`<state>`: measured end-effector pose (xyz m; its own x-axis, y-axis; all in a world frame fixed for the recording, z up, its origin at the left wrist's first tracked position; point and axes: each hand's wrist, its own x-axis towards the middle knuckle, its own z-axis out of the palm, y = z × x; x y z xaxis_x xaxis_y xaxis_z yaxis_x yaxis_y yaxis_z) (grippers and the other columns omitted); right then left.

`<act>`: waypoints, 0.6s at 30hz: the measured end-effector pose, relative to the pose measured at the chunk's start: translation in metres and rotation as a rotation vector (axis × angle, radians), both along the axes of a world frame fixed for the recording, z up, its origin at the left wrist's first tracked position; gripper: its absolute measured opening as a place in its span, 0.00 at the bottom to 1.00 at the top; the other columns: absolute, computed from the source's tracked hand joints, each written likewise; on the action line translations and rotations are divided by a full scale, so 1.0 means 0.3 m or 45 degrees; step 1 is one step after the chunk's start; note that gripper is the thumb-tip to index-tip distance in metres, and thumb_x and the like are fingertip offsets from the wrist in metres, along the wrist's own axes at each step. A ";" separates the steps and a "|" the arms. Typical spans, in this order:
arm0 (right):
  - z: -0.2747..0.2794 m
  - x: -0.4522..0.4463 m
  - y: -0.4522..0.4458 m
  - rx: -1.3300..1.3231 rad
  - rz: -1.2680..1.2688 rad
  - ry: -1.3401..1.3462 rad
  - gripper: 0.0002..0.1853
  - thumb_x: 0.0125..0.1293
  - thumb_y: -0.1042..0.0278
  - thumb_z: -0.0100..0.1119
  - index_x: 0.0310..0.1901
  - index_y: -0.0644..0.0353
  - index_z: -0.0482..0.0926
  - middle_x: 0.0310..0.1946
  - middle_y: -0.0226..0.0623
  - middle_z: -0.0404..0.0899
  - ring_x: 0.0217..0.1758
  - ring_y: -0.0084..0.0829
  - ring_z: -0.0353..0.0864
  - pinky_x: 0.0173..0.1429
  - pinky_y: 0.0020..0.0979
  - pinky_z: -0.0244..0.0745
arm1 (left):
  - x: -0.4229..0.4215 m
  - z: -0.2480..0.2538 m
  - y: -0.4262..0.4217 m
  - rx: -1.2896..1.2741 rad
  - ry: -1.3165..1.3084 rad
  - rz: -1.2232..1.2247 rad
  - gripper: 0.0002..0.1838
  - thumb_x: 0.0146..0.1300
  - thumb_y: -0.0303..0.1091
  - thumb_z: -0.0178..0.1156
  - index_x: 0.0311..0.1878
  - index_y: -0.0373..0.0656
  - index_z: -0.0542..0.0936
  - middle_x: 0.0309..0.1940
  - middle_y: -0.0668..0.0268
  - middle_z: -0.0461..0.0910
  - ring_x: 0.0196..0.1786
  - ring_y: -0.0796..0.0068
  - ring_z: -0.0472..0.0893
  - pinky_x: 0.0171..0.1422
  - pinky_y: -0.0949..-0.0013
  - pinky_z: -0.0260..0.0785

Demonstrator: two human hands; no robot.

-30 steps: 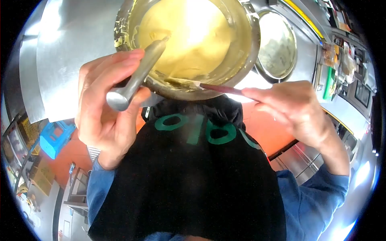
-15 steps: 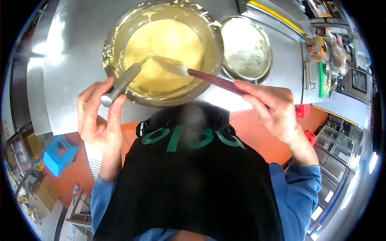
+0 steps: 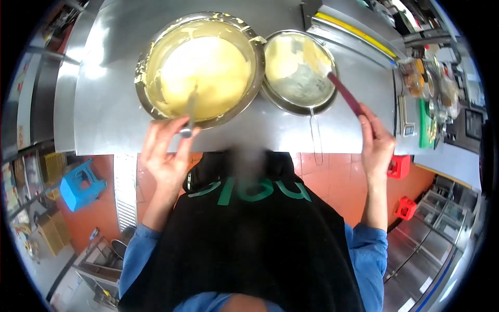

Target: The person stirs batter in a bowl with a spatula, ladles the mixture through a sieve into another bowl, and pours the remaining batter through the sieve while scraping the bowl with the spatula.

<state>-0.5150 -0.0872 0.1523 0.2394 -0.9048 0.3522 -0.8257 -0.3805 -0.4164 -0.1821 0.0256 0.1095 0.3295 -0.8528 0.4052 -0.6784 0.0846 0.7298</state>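
Observation:
My left hand (image 3: 169, 148) grips a metal-handled tool (image 3: 190, 112), its far end sunk in the pale yellow batter (image 3: 205, 67). The batter fills much of a large metal bowl (image 3: 143, 93), whose walls and rim are smeared. In my right hand (image 3: 377, 140) is a spatula with a maroon handle (image 3: 345, 93). Its pale, batter-coated blade rests over a round sieve (image 3: 306, 89), close to the mesh; contact is hard to tell. Yellow batter lies on the sieve's left and upper part. Beneath the sieve a second metal bowl (image 3: 275, 101) partly shows.
The sieve's wire handle (image 3: 316, 138) sticks out past the steel table's (image 3: 112, 125) front edge. A box with a yellow strip (image 3: 353, 34) stands behind it. At right are a scale (image 3: 408, 122) and a green board (image 3: 427, 125). Blue (image 3: 80, 187) and red (image 3: 399, 166) stools stand on the floor.
My right hand has moved the spatula from the batter bowl rightward to the sieve, where yellow batter now lies. The metal-handled tool stands more upright. The view has shifted.

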 end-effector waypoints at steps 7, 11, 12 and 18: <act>-0.189 -0.091 -0.052 0.061 0.140 0.226 0.15 0.61 0.73 0.57 0.50 0.55 0.78 0.27 0.42 0.80 0.26 0.41 0.80 0.31 0.35 0.74 | -0.130 -0.052 -0.070 -0.193 -0.156 -0.006 0.16 0.41 0.22 0.71 0.36 0.38 0.81 0.27 0.64 0.78 0.30 0.72 0.77 0.36 0.71 0.68; -0.249 -0.122 -0.075 0.071 0.208 0.262 0.18 0.62 0.75 0.55 0.55 0.54 0.74 0.23 0.41 0.78 0.25 0.37 0.79 0.32 0.33 0.73 | -0.161 -0.058 -0.085 -0.201 -0.175 0.008 0.15 0.40 0.22 0.71 0.36 0.40 0.81 0.25 0.65 0.78 0.27 0.72 0.76 0.33 0.71 0.67; -0.248 -0.118 -0.069 0.062 0.225 0.266 0.19 0.62 0.75 0.54 0.57 0.54 0.73 0.22 0.40 0.77 0.24 0.34 0.79 0.31 0.32 0.73 | -0.159 -0.063 -0.085 -0.179 -0.179 -0.030 0.16 0.40 0.22 0.71 0.36 0.40 0.81 0.25 0.66 0.78 0.27 0.73 0.75 0.32 0.71 0.67; -0.155 -0.034 -0.024 0.600 -0.169 -0.755 0.16 0.67 0.73 0.48 0.56 0.59 0.75 0.20 0.27 0.74 0.21 0.14 0.67 0.27 0.20 0.66 | -0.100 -0.107 -0.096 -0.100 -0.215 -0.486 0.15 0.44 0.28 0.70 0.38 0.41 0.80 0.23 0.66 0.75 0.26 0.70 0.75 0.28 0.70 0.69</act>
